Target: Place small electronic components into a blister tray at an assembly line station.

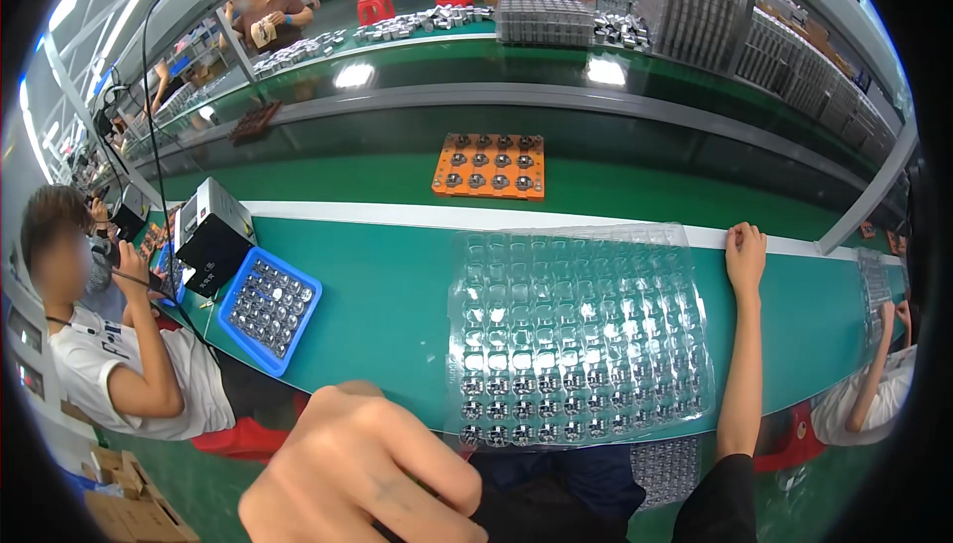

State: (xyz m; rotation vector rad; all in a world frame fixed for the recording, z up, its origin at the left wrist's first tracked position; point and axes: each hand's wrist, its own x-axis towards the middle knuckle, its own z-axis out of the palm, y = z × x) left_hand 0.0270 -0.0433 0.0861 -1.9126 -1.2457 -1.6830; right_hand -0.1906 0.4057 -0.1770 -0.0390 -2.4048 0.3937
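Large in the foreground, my left hand (372, 469) is raised close above the near edge of the bench, its fingers curled. Whatever they may hold is hidden behind the knuckles. My right arm reaches forward along the right side of a clear plastic blister tray (581, 310). At its end, my right hand (747, 257) rests curled on the white strip at the bench's far edge, its palm side hidden. The tray lies flat on the green bench. Small metal-and-black parts (546, 409) sit in its nearest rows, while the pockets farther back look unfilled.
An orange fixture (489, 166) with several round parts sits beyond the white strip. Left of the tray are a blue tray (270, 310) of small parts and a black-and-white box (211, 235). A co-worker (139, 364) sits at left. Metal frame posts (874, 191) rise beyond the bench.
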